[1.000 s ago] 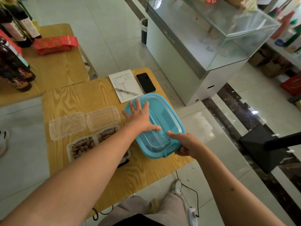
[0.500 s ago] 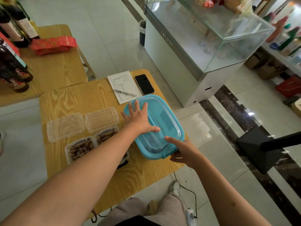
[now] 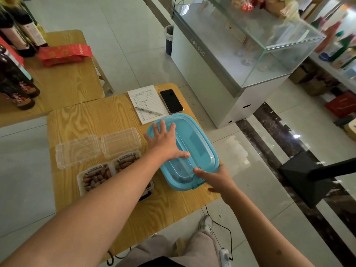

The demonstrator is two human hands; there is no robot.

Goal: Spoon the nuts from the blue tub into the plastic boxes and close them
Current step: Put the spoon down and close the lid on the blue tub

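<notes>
Notepad (image 3: 148,103) with pen (image 3: 148,111) beside a phone (image 3: 171,101) (screen dark).

Setting: small retail shop, interior.
Evidence:
- glass display case (image 3: 269,41) on a white cabinet base, far right, with small items laid out inside and packaged goods on top;
- stocked shelf (image 3: 339,53) at the far right edge, carrying bottles and cartons, with cardboard boxes on the floor beneath;
- dark labelled bottles (image 3: 15,70) grouped on a wooden bench at far left, beside a red gift packet (image 3: 65,53);
- handwritten ruled tally sheet (image 3: 147,105) with a pen on the near wooden bench (image 3: 92,120), next to a phone (image 3: 171,101);
- glossy tiled floor (image 3: 134,45) with dark stone border strips.
</notes>
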